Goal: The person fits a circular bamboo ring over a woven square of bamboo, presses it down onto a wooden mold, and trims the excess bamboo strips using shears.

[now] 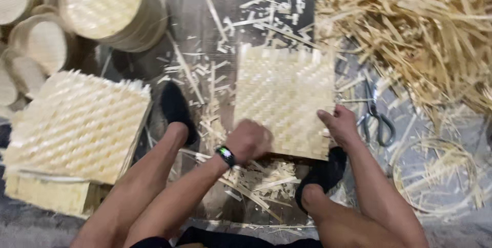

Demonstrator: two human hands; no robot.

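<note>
Both hands grip woven mat.

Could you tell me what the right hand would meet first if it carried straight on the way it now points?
The right hand points up-left across the woven mat it touches, so it would probably just slide further over the mat; height above it is unclear.

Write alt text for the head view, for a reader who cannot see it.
Seen from above, a seated person's left hand and right hand press on the near edge of a square woven bamboo mat on the floor. A stack of similar mats lies to the left; scissors and loose bamboo strips lie to the right.
</note>
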